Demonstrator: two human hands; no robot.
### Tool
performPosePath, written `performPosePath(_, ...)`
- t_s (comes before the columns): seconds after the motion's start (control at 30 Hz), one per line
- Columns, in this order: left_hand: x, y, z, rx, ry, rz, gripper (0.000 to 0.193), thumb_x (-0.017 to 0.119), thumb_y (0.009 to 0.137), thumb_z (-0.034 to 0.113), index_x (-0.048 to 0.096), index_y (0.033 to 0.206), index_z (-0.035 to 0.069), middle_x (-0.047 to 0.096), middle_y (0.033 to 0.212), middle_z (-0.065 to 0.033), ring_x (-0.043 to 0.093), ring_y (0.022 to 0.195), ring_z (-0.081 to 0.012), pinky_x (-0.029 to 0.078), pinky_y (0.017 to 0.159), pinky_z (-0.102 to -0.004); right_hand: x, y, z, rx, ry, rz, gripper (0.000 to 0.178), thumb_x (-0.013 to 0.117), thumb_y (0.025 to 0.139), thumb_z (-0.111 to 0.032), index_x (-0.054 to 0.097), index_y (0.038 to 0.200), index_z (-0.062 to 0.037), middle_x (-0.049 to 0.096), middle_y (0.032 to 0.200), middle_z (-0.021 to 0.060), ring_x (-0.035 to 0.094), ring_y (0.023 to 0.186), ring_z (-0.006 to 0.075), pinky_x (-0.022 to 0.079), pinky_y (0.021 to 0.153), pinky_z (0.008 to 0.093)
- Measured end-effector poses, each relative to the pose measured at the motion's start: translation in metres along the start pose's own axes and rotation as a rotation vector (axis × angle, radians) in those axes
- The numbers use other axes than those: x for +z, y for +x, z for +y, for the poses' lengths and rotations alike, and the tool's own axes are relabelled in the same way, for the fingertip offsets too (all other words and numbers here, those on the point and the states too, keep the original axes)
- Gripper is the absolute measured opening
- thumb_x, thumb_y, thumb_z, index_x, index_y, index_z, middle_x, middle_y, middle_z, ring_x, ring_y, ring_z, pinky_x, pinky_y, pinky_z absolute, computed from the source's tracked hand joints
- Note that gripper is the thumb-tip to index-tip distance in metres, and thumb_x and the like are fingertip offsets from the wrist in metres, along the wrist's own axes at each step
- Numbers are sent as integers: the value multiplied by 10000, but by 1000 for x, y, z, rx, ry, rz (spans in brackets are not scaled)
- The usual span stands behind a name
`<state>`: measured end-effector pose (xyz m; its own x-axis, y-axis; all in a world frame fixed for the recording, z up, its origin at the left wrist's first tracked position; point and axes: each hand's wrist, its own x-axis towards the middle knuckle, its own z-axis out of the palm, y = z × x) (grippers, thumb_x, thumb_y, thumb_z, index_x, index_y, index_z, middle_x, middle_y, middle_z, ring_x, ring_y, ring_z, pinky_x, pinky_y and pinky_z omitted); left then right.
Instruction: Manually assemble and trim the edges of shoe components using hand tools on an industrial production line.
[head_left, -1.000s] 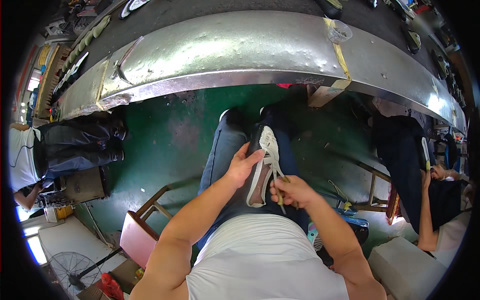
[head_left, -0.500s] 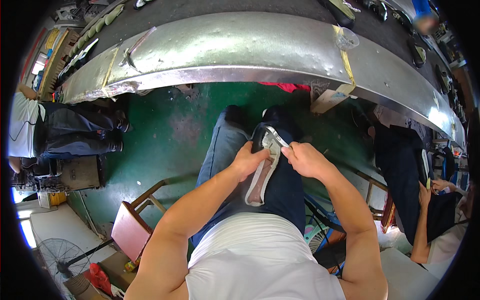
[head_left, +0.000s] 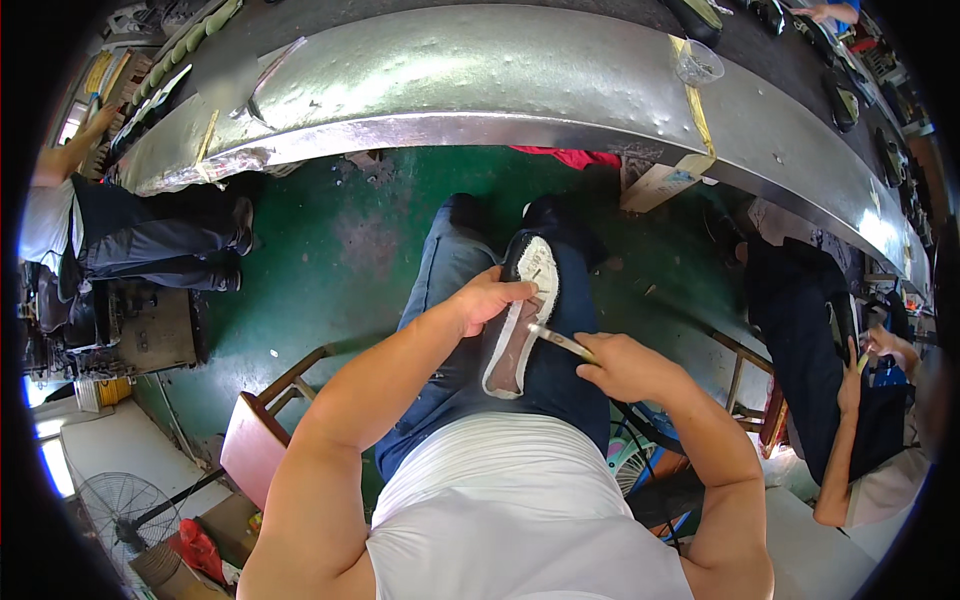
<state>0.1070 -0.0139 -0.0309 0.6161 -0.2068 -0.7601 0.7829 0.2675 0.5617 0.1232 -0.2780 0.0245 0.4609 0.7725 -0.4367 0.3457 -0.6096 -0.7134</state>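
An upturned shoe (head_left: pixel 511 345) rests along my thighs, its underside facing up, with a white toe area, a brownish middle and a pale rim. My left hand (head_left: pixel 494 297) is closed around its left side, thumb lying on the underside. In my right hand (head_left: pixel 632 367) is a slim, pale metal hand tool (head_left: pixel 565 343). That tool points left, and its tip is at the right edge of the shoe's middle. Its exact kind is not clear.
A metal-edged workbench (head_left: pixel 420 85) crosses in front, with shoes and a clear plastic cup (head_left: pixel 697 63) on it. A pink-topped stool (head_left: pixel 250 450) and a fan (head_left: pixel 125 515) stand left. One person (head_left: pixel 150 235) is at the left, another (head_left: pixel 850 400) at the right.
My right hand and the tool have moved from the shoe's toe down to its middle, and the tool now points left. The left hand still grips the shoe, shifted slightly up.
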Motion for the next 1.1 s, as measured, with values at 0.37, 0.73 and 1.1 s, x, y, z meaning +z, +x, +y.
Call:
performPosePath(0.37, 19, -9, 22, 127, 109, -8, 727, 773, 839, 194, 387, 1400, -59, 616, 1242, -173, 617, 1129, -241, 478, 1016, -404, 19, -14, 17, -82, -137, 275, 255, 616, 940, -256, 595, 1105, -62, 661, 985, 168, 651, 895, 395, 527, 753, 497)
performPosePath(0.73, 63, -28, -62, 467, 237, -50, 949, 666, 959, 306, -8, 1605, 136, 305, 1562, -189, 356, 1408, -259, 288, 1156, -327, 27, -67, 50, 128, -122, 39, 329, 613, 943, -326, 643, 1002, -4, 681, 898, 262, 653, 877, 465, 521, 793, 516)
performPosePath(1.1, 72, -9, -77, 715, 812, 384, 1044, 753, 826, 400, 123, 1569, 27, 407, 1434, -310, 389, 1380, -420, 337, 1138, -446, 17, -64, 52, 167, 140, -202, 342, 609, 967, -314, 628, 998, 25, 673, 912, 213, 648, 831, 370, 512, 720, 454)
